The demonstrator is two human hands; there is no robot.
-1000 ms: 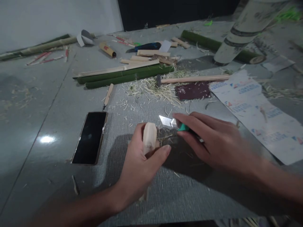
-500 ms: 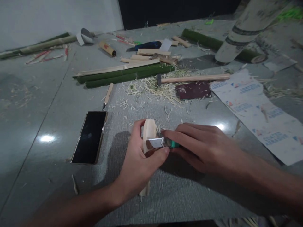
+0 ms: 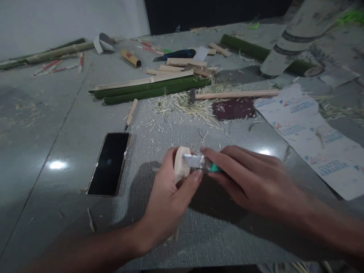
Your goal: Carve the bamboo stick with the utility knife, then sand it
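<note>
My left hand is wrapped round a pale piece of wood or bamboo, its upper end showing above the fingers. My right hand grips a cutter knife with a green handle. The knife's metal blade points left and lies against the upper part of the pale piece. My left thumb is close under the blade, near the knife's front end. Some blur softens the blade and the right fingers.
Left of the hands lie a phone and a wooden-handled tool. Beyond are green bamboo strips, shavings, a hammer and a dark red sheet. Printed paper lies at right.
The blade has moved up and slightly right, closer to the top end of the pale piece. That piece has tilted a little, and the right hand has shifted right.
</note>
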